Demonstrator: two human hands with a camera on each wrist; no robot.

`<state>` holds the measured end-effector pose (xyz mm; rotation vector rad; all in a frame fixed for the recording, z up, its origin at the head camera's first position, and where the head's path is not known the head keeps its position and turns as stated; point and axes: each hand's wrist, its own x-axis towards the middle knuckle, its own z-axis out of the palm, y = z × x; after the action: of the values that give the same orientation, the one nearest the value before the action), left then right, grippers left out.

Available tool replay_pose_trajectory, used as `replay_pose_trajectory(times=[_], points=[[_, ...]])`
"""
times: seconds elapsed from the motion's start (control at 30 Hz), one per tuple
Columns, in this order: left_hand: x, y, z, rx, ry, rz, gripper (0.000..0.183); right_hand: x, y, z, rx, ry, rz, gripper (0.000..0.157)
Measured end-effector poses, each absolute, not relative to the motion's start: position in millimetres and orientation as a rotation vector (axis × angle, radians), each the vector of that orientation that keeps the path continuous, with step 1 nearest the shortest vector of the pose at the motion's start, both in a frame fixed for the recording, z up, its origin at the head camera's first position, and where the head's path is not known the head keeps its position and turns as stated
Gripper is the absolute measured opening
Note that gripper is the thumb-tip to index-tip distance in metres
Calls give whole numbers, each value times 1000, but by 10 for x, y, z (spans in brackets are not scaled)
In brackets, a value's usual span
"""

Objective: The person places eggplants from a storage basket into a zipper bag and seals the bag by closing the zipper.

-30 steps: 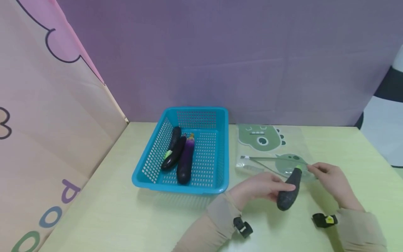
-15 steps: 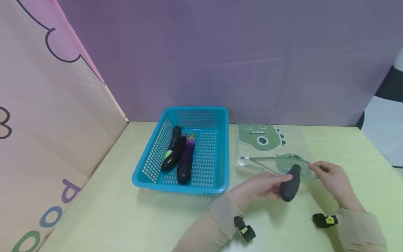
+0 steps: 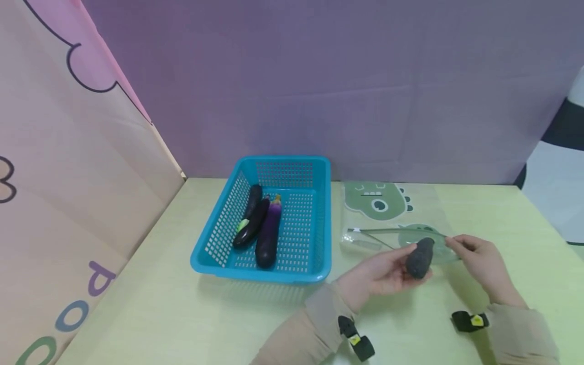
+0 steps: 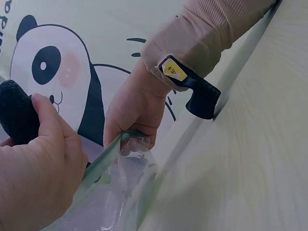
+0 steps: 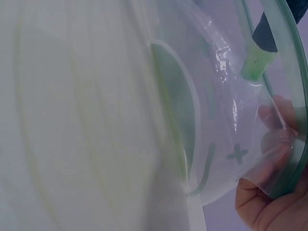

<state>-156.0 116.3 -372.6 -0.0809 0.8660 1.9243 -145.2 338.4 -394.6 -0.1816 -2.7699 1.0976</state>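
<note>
The head view looked forward and down over the worktop (image 3: 182,314). Both wrist views looked from close in, the left one across at the right hand (image 4: 134,110); all three shared the bag (image 3: 385,208).

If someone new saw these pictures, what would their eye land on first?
Probably the bright blue basket, left of the clear bag, with three dark, elongated vegetables inside. Next, perhaps the dark vegetable in the left hand, near the bag's mouth, whose edge the right hand pinches. The purple backdrop behind the table also stands out.
</note>
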Motion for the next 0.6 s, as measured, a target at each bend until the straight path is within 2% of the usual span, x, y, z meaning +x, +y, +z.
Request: replay_pose_trajectory(times=[0.6], points=[[-1527, 1196, -3766, -263, 711, 2032, 40, -1442, 3351, -3929, -187, -2722, 1111, 42]])
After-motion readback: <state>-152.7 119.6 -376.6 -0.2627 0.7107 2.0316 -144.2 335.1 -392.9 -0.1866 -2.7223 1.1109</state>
